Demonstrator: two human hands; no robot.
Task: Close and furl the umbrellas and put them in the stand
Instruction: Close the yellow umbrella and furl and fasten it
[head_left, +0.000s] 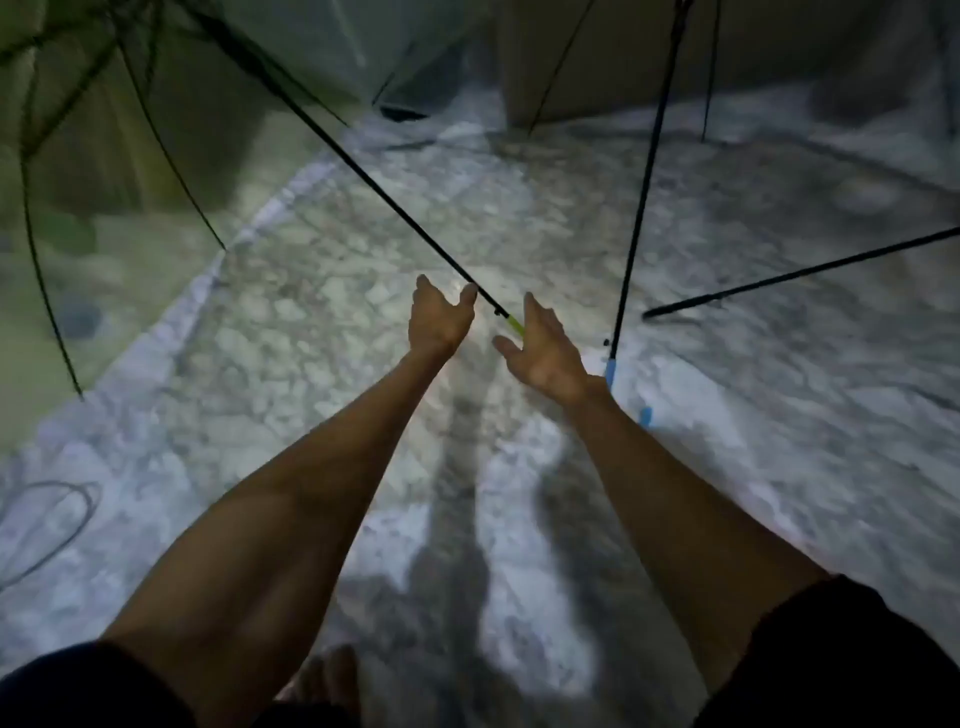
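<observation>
Bare toes (324, 675) peek out at the bottom edge on the mottled stone floor (311, 338). Both forearms stretch forward, left hand (439, 319) and right hand (543, 353) spread wide, gripping nothing, either side of the green-handled umbrella's (363, 174) shaft end. Just right, the blue-handled umbrella (641, 208) leans open on the floor.
</observation>
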